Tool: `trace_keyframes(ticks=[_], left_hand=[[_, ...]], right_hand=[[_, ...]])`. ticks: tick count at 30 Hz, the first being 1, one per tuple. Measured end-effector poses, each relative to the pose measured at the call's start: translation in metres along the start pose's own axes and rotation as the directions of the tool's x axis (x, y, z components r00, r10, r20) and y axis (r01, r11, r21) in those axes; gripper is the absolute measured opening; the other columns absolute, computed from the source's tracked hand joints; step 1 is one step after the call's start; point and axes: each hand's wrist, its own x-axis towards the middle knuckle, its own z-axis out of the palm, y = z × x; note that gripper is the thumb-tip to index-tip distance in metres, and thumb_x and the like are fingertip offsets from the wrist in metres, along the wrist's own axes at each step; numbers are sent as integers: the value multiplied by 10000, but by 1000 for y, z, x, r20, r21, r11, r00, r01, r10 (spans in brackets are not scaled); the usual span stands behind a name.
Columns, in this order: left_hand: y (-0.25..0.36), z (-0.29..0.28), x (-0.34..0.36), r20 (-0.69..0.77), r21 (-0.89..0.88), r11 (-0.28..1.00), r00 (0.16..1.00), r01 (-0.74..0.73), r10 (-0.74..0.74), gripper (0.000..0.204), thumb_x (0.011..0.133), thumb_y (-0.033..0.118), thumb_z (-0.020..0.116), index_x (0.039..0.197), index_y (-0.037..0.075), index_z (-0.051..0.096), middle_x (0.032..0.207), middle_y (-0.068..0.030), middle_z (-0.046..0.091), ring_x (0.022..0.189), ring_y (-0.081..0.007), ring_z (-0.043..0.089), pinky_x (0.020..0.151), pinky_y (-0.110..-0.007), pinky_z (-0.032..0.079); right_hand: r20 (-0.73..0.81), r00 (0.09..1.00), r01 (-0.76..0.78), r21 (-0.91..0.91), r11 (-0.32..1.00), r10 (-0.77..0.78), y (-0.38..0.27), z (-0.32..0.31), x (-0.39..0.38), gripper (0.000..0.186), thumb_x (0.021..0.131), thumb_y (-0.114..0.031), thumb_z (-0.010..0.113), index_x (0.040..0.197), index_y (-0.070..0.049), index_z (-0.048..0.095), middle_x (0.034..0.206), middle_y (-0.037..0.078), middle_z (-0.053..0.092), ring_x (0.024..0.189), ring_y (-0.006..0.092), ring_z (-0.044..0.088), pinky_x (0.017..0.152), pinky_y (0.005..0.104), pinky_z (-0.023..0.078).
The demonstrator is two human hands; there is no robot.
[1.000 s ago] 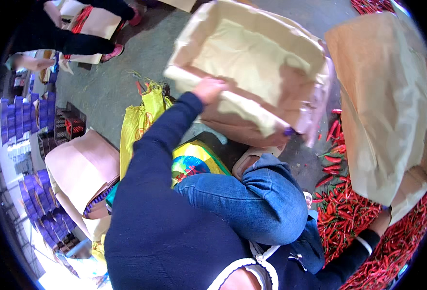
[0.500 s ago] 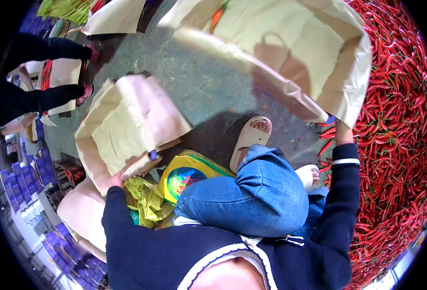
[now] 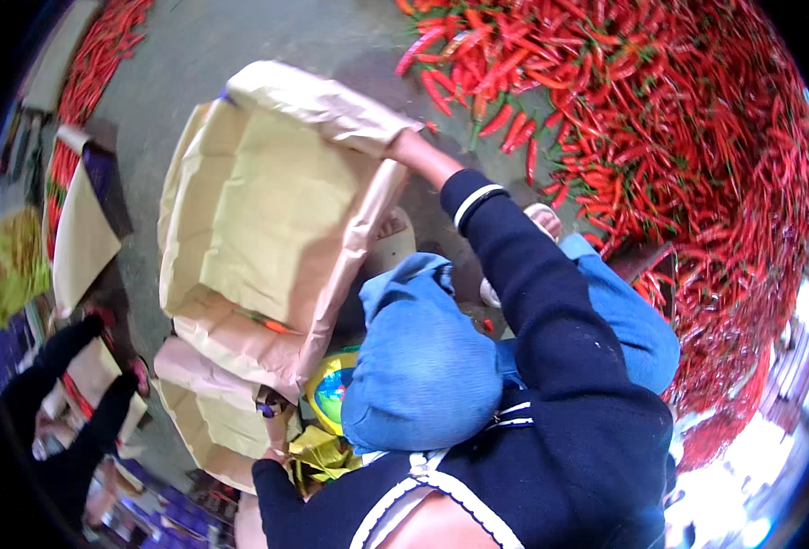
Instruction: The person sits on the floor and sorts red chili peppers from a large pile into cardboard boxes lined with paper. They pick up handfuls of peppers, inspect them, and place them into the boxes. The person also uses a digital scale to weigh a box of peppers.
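Observation:
A large crate lined with brown paper (image 3: 258, 206) lies tilted in front of me, left of my bent knee. My right hand (image 3: 414, 151) is closed on its far right rim, where the paper folds over. Inside, near its close edge, rests one red chili pepper (image 3: 275, 324). Below it is a second paper-lined crate (image 3: 212, 423), partly covered by the large one. My left hand (image 3: 277, 441) is closed at this crate's near right edge, its fingers partly hidden. A purple corner (image 3: 267, 408) shows between the two crates.
A big heap of red chili peppers (image 3: 661, 137) spreads along the right. A yellow printed bag (image 3: 331, 389) and crumpled yellow-green wrapping (image 3: 320, 453) lie by my left leg. At left are another person's dark-clad legs (image 3: 66, 366), more peppers (image 3: 102, 55) and brown paper (image 3: 84, 233).
My right hand has brought the large crate leftward, up against the smaller one. The smaller crate has tipped lower on the left. The view has swung round, so the pepper heap appears farther forward.

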Motion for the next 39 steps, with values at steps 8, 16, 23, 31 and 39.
trace_keyframes(ticks=[8,16,23,31,39], left_hand=[[-46,-43,-38,168,161,983,984,-88,60,267,877,229,444,849,10,593,720,-119,608,638,-186,568,575,-326,443],[321,-271,-147,46,-141,597,597,-790,801,232,903,153,442,793,-17,554,616,-89,587,531,-130,552,495,-279,429],[729,-177,-236,-181,183,-296,-328,-938,927,292,858,197,510,1044,-27,541,822,-180,604,780,-319,588,700,-351,460],[803,-88,-261,-276,379,130,22,-916,961,599,744,458,583,1010,-67,471,1009,-217,499,992,-374,489,788,-483,425],[801,-95,-264,-256,396,96,-9,-913,967,632,714,452,622,1047,-57,449,1011,-202,485,994,-362,484,789,-479,420]], right_hand=[[-304,937,-199,-61,978,172,58,-3,-90,264,815,-294,533,918,-60,598,881,147,615,836,317,590,719,366,462],[-819,444,-827,-219,517,364,176,-109,-151,330,734,-235,640,930,-17,487,908,193,528,872,372,546,710,452,463],[-841,279,-716,140,684,464,171,-108,-100,347,787,-291,580,973,-10,500,949,206,554,839,399,557,729,465,456],[-679,362,-498,438,748,639,171,-102,-103,350,823,-254,535,1049,12,532,958,273,560,838,426,563,733,445,460],[-228,576,106,973,206,785,163,-100,-111,276,915,-226,457,1109,-48,541,991,29,596,865,132,581,757,287,474]])
